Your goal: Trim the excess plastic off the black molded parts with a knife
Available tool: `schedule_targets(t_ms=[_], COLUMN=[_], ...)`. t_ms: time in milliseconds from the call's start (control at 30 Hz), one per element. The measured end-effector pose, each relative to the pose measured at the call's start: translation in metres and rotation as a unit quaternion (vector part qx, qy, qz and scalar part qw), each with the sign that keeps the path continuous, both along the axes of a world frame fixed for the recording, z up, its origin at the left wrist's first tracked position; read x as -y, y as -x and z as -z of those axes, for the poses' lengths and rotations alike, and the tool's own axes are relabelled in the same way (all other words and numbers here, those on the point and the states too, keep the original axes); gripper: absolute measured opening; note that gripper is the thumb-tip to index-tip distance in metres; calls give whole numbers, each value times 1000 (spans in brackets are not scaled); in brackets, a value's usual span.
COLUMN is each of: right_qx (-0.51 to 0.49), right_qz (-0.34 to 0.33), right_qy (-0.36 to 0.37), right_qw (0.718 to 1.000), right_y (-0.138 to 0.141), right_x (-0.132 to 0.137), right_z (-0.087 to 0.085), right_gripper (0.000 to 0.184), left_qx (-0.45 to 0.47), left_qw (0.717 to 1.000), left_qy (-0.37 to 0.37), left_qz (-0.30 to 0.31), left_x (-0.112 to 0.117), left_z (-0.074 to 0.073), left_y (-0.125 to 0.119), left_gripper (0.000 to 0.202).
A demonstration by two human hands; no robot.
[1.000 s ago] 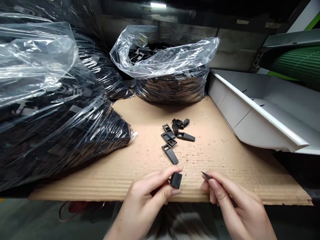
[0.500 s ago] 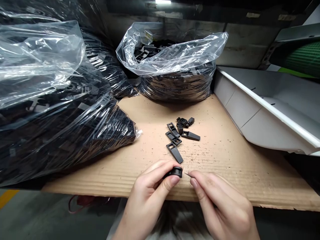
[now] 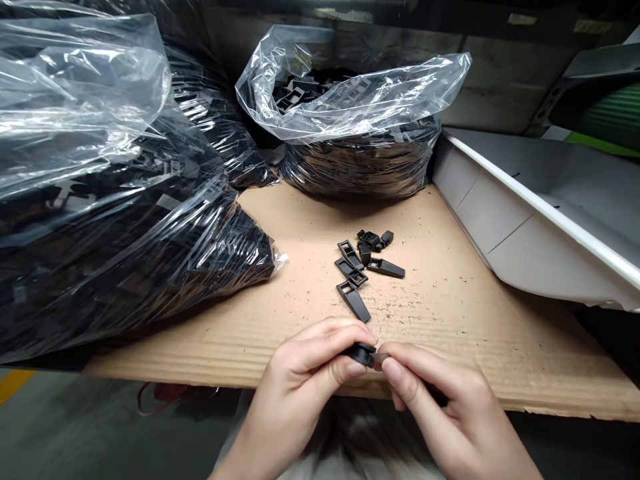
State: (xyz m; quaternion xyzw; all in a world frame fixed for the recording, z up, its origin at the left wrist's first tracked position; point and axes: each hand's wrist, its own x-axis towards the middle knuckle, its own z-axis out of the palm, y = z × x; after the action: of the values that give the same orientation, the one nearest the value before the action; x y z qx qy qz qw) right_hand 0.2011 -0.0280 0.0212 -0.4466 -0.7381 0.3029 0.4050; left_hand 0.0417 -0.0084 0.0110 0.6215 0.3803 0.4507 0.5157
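Observation:
My left hand (image 3: 305,373) pinches a small black plastic part (image 3: 361,352) between thumb and forefinger, just above the near edge of a sheet of cardboard (image 3: 450,313). My right hand (image 3: 440,413) is closed round a thin pointed blade (image 3: 379,359), and the blade's tip touches the part. Both hands meet at the part. A little farther back on the cardboard lies a loose cluster of several similar black plastic parts (image 3: 363,267).
A large clear bag of black parts (image 3: 110,200) fills the left side and overhangs the cardboard. Another open clear bag of parts (image 3: 355,127) stands at the back. A white tray (image 3: 540,220) slopes along the right edge. The floor shows below the cardboard's front edge.
My right hand has moved left and brought the blade's tip up to the part. My left hand has turned the part from flat-faced to edge-on.

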Motion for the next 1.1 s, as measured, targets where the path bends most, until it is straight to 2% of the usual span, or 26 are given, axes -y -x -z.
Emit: schedule_targets(t_ms=[133, 200, 233, 300, 333, 367, 400, 433, 500, 567, 600, 767, 1000, 1100], right_qx=[-24, -43, -59, -97, -112, -119, -117, -105, -63, -28, -21, -27, 6, 35], right_qz=[-28, -76, -120, -203, -222, -217, -185, -130, -8, 66, 77, 66, 9, -35], right_qy=[87, 189, 261, 390, 428, 441, 424, 378, 246, 139, 117, 130, 204, 235], right_qw=[995, 978, 956, 893, 869, 863, 879, 910, 967, 988, 990, 989, 979, 971], right_y=[-3, -7, -11, -17, -20, -22, -23, -23, -21, -16, -14, -10, -13, -17], right_x=[-2, -7, -9, -12, -13, -12, -9, -6, 1, 8, 10, 11, 3, -3], right_z=[-10, -13, -15, -18, -19, -19, -19, -17, -11, -2, 2, 10, -2, -9], right_gripper=[23, 26, 26, 26, 25, 25, 26, 26, 25, 22, 22, 25, 32, 35], left_qx=[12, 14, 13, 3, -7, -20, -34, -50, -83, -111, -121, -149, -176, -186], left_qw=[1000, 1000, 1000, 999, 999, 998, 997, 995, 986, 971, 962, 934, 925, 923], left_qy=[-4, -7, -11, -30, -43, -56, -72, -90, -137, -196, -225, -311, -326, -326], left_qz=[4, 15, 20, 24, 18, 10, -3, -18, -53, -85, -95, -92, -89, -90], left_x=[0, 1, 1, 2, 2, 2, 3, 4, 6, 8, 8, 8, 8, 8], left_z=[0, 0, -1, -1, 0, 1, 2, 4, 9, 14, 15, 17, 22, 23], left_y=[-1, -1, 0, 1, 1, 2, 2, 2, 1, -1, -3, -6, -3, 0], left_gripper=[21, 22, 24, 26, 26, 26, 27, 28, 32, 36, 36, 30, 30, 31])
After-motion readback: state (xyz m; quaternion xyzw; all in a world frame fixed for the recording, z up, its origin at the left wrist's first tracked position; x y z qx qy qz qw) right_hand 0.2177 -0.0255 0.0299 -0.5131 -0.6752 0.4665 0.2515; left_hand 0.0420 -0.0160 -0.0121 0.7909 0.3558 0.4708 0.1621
